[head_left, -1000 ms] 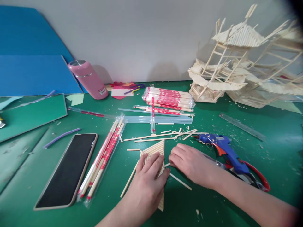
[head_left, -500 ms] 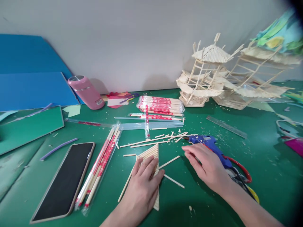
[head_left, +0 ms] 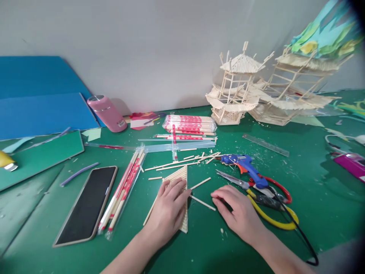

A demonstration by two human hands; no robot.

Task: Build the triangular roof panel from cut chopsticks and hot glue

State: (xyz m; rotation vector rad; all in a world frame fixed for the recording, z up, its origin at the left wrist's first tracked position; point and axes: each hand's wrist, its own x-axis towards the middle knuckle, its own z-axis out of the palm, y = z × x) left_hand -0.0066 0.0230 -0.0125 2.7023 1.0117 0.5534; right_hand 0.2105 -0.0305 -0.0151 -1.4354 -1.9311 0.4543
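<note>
My left hand (head_left: 168, 207) lies flat, fingers spread, on a triangular panel of glued wooden sticks (head_left: 180, 176) on the green table (head_left: 199, 247). My right hand (head_left: 238, 211) rests palm down to its right, fingers loosely curled, fingertips close to a short loose stick (head_left: 203, 203); it holds nothing that I can see. A second loose stick (head_left: 200, 183) lies just above. A blue glue gun (head_left: 246, 167), scissors (head_left: 232, 179) with a red handle and yellow-handled pliers (head_left: 270, 213) lie beside my right hand.
A phone (head_left: 88, 201) and wrapped chopsticks (head_left: 124, 188) lie to the left. A chopstick pack (head_left: 189, 124), a pink bottle (head_left: 107, 113) and blue boards (head_left: 42, 102) are at the back. Stick pagoda models (head_left: 256, 95) stand at back right, with a clear ruler (head_left: 265, 144) in front.
My right hand moved from beside the panel out toward the glue gun, then back down near the loose stick. My left hand stayed on the panel. The view shifted right.
</note>
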